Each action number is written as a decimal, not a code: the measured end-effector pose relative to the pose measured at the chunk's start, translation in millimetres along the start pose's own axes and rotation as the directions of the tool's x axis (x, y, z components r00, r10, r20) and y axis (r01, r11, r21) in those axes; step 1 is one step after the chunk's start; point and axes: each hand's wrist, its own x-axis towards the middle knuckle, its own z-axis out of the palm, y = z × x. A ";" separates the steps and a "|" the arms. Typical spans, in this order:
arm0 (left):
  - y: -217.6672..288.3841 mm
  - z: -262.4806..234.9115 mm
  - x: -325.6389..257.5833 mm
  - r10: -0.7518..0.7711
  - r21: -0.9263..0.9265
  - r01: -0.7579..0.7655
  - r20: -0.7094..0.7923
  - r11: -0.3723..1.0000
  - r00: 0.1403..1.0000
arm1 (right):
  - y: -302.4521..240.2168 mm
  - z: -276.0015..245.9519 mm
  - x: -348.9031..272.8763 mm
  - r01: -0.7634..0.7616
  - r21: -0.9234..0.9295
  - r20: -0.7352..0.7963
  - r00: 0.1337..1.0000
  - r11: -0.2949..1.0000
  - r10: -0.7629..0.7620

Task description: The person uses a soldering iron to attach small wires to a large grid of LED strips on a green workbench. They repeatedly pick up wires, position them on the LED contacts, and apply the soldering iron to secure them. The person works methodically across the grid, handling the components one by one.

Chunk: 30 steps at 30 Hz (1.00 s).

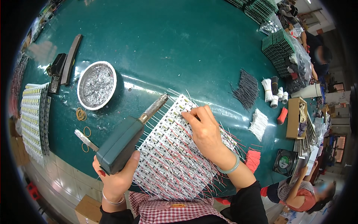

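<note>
A large white panel of small circuit boards lies in front of me at the table's near edge, covered with many thin red and white wires. My left hand is wrapped around the lower end of a dark green, boxy soldering gun. Its metal barrel points up and right, its tip close to the panel's upper left edge. Over the panel's upper part, my right hand has thumb and forefinger pinched together at the boards. Whatever sits between those fingertips is too small to make out.
Left of the panel stand a white bowl of silvery scraps, rubber bands and stacked panels. To the right lie black wires, white wires, red wires and a black fan. Two other people are at the right.
</note>
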 end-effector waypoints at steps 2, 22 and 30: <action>-1.2 1.7 1.5 0.093 0.015 -0.094 0.013 0.996 0.996 | -1.0 0.2 -0.7 0.002 -0.017 -0.053 0.999 1.000 -0.003; -8.8 15.1 3.3 0.175 0.001 -0.178 0.186 0.984 0.967 | -3.8 4.9 -2.7 -0.024 -0.072 -0.143 0.990 0.997 0.014; -11.3 21.5 1.4 0.165 0.037 -0.174 0.175 0.984 0.971 | -6.5 4.6 -2.0 -0.045 -0.072 -0.141 0.989 0.996 0.035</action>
